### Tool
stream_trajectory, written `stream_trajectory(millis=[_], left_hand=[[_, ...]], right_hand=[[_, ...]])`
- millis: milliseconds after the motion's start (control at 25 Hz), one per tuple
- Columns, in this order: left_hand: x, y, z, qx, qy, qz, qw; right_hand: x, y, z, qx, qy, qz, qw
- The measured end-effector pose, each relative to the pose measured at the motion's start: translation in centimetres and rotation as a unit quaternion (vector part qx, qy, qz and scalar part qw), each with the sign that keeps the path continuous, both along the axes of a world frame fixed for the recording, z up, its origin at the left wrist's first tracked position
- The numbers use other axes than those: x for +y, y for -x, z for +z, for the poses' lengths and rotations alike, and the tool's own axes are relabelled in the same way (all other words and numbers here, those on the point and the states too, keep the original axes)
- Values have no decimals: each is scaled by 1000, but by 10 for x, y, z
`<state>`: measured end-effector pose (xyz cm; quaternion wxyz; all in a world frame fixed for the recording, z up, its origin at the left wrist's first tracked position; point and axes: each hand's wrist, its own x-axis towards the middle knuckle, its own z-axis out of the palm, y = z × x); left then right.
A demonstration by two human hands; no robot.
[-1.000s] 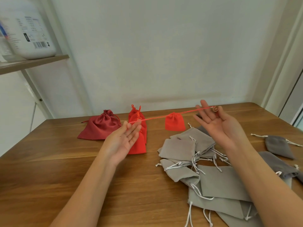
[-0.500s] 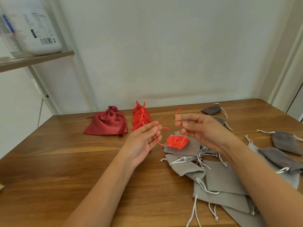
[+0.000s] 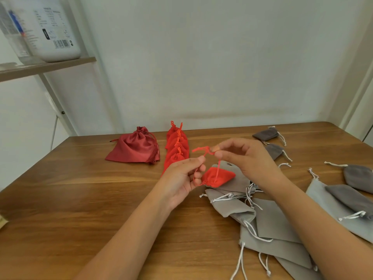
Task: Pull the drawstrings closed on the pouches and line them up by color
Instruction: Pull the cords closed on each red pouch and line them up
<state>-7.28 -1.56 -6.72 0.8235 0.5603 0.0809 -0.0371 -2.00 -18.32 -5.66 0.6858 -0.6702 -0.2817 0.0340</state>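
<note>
My left hand has its fingers curled, with thumb and forefinger pinching the red cord at one side of its loop. My right hand pinches the same cord just beside it, thumb and forefinger tips pressed together, the other fingers loosely bent and holding nothing. The cord's loose ends stick out to the left above my left fingertips. From my right pinch a strand runs down to the red pouch. The pouch sits low between my two hands, its gathered mouth turned toward my left fingers. It is over the far edge of the grey pile, and I cannot tell whether it rests on the pile or hangs just clear.

Behind my left hand the red row runs away toward the wall, its pouches overlapping and cinched. Left of the row, a little apart, lies the maroon pouch, drawn shut, with a tasselled cord. The grey pile spreads flat on the table under my right forearm, white cords trailing from it. Dark grey pouches lie far right, more of them sit at the right edge, and one lies on a pale pouch. Up left, a white jug stands on a shelf
</note>
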Motion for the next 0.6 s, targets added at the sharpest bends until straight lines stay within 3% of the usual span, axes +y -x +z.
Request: stream_trajectory(millis=[240, 400, 520, 600], left_hand=[[-5, 1, 0, 4, -35, 1, 999], [-5, 0, 0, 65, 26, 55, 996], [-1, -4, 2, 76, 105, 89, 988], [-1, -3, 2, 57, 67, 78, 993]], right_hand=[[4, 2, -2, -30, 10, -13, 999], [6, 0, -2, 16, -62, -36, 997], [3, -4, -2, 103, -161, -26, 981], [3, -3, -3, 110, -160, -4, 981]])
